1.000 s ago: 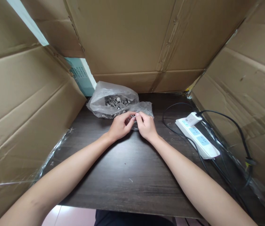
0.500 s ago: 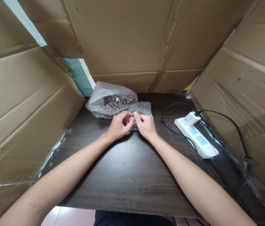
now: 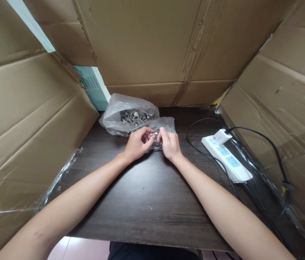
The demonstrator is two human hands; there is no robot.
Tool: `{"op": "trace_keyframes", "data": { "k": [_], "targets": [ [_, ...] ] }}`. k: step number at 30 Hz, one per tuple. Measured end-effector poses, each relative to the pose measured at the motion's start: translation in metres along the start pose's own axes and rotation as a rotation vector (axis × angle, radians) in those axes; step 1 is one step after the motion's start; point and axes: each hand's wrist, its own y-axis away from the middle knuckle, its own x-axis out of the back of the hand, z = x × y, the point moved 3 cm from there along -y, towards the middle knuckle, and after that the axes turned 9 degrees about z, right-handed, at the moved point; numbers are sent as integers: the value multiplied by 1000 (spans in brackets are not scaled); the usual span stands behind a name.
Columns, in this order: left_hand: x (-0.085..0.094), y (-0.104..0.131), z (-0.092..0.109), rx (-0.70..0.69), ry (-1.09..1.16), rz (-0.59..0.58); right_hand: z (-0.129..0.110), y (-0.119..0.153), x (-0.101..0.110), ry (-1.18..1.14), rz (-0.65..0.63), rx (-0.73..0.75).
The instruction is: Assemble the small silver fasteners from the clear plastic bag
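A small shiny metal bolt lies sideways between my hands, its near end pinched by the thumb and fingers of my left hand. At its other end is my right hand, thumb raised and fingers curled. Whether those fingers touch the bolt or hold a small part, I cannot make out. Just beyond my right hand lies a clear plastic bag with metal pieces in it, partly covered by my hands. A larger translucent bag stands open behind my left hand, with many metal bolts inside.
A white power strip with a plugged-in adapter lies to the right, black cables looping around it. Cardboard walls enclose the dark wooden table at the back and sides. A light-green box shows through a gap at back left.
My right thumb and fingers have shifted slightly right, away from my left fingertips, so more of the bolt shows. My left hand stays in place. The bags have not moved.
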Motion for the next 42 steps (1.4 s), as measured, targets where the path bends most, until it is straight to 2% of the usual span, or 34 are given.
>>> {"op": "trace_keyframes", "data": {
  "k": [2,7,13,18,29,35,42],
  "targets": [
    [0,0,0,1,-6,-1,0,1,-1,26,-17,-13],
    [1,-1,2,-22,-3,-9,-4,-1,1,74,50,35],
    [0,-1,3,-54,-28,-14,-3,-2,-1,3,-6,14],
    [1,0,4,-90,-40,-23,0,-2,-1,68,-2,-13],
    [1,0,1,-42,-10,-31,-5,-3,0,14,-20,18],
    [1,0,1,-31,-20,-33,-1,-1,-2,93,-21,-17],
    [1,0,2,-42,-8,-27,-4,-1,0,71,9,36]
  ]
}}
